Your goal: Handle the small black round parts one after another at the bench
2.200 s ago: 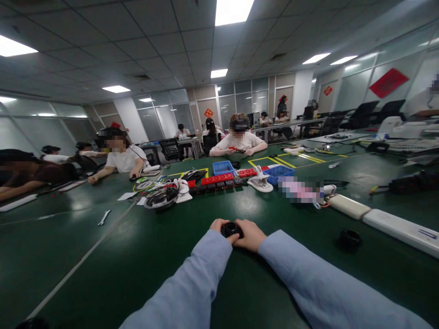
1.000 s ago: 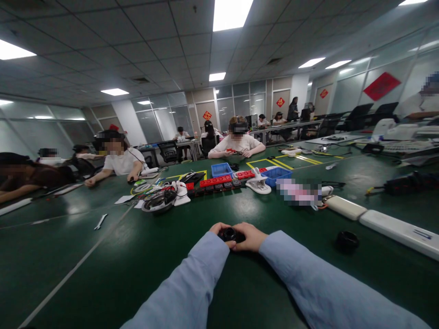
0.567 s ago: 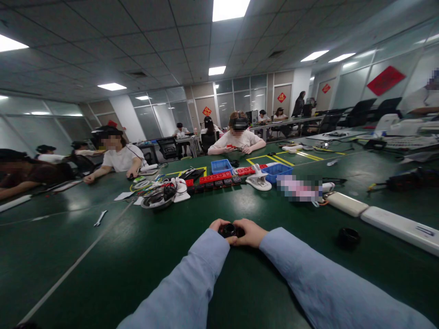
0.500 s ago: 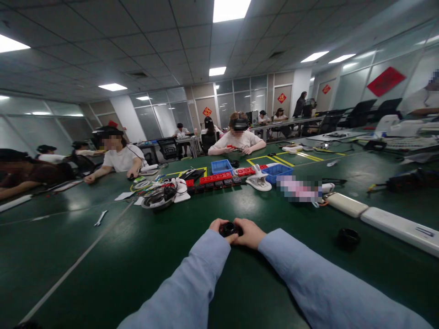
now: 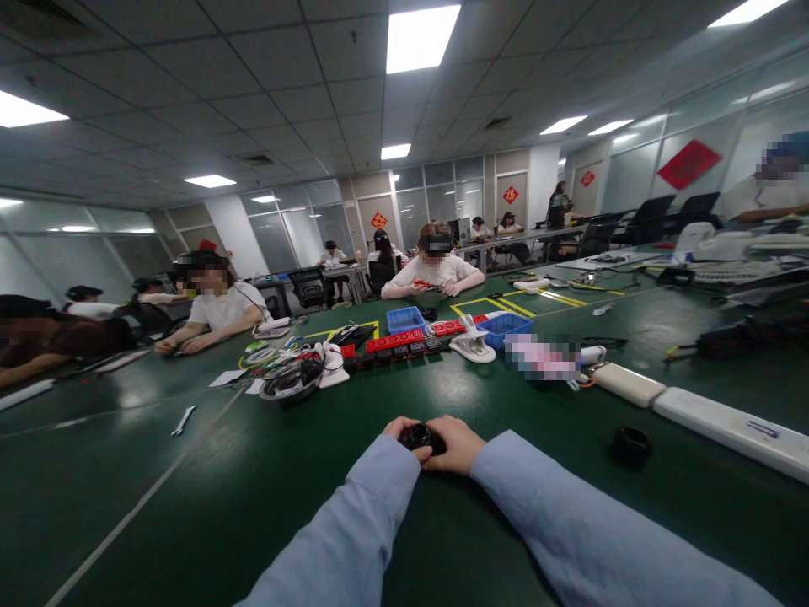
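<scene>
A small black round part with a raised open collar [image 5: 420, 435] sits between my two hands, low over the green table [image 5: 303, 506]. My left hand [image 5: 398, 428] is closed on its left side, and my right hand [image 5: 460, 444] wraps its right side with the thumb in front. Much of the part is hidden by my fingers; its exact kind cannot be made out. Another black, ring-like piece [image 5: 630, 445] lies on the table to the right of my right hand.
Beyond my hands stand red power strips [image 5: 398, 341], blue trays [image 5: 406, 320], a white clamp-like stand [image 5: 473, 344] and a dish of cables [image 5: 291, 384]. White bars [image 5: 726, 426] line the right. A wrench [image 5: 184, 421] lies left. A person [image 5: 433, 270] sits opposite.
The camera view has tilted slightly up, so the scene sits lower. Both hands still hold the black part. At the left, a seated person's hands have drawn together.
</scene>
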The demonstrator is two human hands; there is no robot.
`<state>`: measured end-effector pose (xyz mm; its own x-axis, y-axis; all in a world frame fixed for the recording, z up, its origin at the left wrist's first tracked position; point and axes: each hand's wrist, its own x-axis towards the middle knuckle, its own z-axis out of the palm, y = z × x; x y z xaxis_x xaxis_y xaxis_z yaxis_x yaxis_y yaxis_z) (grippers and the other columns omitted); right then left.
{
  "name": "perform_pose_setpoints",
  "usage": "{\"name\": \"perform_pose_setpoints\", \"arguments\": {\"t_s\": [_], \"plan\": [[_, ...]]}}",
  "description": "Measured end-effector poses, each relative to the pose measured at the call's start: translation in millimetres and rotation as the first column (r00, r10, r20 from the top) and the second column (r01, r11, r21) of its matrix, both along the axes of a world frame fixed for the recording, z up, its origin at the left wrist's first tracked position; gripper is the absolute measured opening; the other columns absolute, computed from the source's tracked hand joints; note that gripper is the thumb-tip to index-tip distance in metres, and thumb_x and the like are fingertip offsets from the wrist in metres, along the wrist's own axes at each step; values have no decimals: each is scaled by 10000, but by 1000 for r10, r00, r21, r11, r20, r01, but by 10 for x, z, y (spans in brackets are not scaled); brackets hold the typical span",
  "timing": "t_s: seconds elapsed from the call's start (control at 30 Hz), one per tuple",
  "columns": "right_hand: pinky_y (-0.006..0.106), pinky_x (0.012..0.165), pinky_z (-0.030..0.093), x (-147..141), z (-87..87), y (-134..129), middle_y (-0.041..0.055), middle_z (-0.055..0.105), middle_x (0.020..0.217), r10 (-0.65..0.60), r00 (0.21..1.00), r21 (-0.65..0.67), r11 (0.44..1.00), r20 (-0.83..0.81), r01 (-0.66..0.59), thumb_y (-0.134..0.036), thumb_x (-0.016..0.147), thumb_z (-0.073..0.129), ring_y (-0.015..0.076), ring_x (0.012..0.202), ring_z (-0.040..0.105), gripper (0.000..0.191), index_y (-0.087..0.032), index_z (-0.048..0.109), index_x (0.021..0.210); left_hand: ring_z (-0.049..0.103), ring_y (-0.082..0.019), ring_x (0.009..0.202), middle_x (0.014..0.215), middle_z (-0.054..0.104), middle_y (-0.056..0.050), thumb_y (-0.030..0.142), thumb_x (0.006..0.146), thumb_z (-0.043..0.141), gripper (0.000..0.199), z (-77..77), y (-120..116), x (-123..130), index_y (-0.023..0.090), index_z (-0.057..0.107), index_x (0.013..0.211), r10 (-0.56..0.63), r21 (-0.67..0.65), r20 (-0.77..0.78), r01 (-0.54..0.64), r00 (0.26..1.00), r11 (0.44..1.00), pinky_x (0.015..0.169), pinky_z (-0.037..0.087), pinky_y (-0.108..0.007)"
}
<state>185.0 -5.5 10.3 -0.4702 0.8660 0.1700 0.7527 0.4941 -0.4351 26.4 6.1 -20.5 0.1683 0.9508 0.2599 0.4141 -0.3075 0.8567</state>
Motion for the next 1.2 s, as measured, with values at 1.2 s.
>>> {"name": "perform_pose_setpoints", "arguments": {"t_s": [1.2], "plan": [[274,684,370,73,67,23,20,603,856,106,992,-99,989,-64,-112,-404,607,638,203,808,525,447,-222,579,1011,547,-202,794,843,610,-42,213,492,734,395,-38,69,-70,168,589,857,-135,-34,-2,135,991,990,713,420,-312]]}}
